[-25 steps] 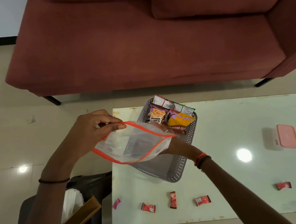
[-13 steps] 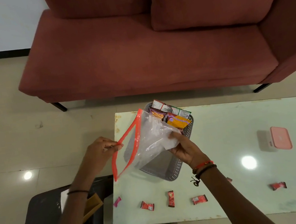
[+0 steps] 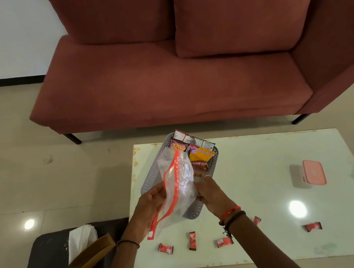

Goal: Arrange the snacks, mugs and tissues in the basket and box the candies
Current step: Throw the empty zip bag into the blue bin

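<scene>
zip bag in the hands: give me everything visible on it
The zip bag is clear, crinkled thin plastic with an orange-red zip strip along its mouth, which gapes slightly. It looks empty and is held upright, tilted, above the grey basket. The left hand pinches the strip side; the right hand grips the opposite edge.

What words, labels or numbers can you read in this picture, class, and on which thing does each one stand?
"LOO BHUJIA", partly hidden and seen upside down: on the orange and maroon snack packet in the basket.
Print on the peanut packet: too blurred to read.
Print on the packets behind: too small.
Wrappers of the red candies: unreadable.
Pink box: small mark, unreadable.
</scene>
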The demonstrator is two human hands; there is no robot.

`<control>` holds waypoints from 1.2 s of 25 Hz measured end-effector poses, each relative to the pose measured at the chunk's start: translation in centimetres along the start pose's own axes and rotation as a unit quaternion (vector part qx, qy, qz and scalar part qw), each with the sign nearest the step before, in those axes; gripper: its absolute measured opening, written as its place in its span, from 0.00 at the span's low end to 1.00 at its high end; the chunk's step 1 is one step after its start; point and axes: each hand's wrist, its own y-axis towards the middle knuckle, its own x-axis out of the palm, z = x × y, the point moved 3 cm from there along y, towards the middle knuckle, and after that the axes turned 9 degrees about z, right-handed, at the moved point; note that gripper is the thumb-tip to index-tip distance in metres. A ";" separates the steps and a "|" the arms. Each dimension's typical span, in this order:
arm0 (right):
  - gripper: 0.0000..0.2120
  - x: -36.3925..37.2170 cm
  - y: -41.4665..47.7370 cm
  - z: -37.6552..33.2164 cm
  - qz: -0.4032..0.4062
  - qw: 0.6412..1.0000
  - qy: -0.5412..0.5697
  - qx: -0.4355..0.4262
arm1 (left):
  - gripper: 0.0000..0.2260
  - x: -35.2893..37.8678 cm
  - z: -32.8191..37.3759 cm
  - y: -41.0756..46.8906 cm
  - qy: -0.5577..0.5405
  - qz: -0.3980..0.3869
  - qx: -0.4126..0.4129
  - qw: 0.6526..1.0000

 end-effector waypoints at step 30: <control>0.20 -32.3 -11.7 8.7 0.158 0.978 0.109 -0.076 | 0.17 17.1 -6.1 -11.6 0.446 0.084 0.220 0.863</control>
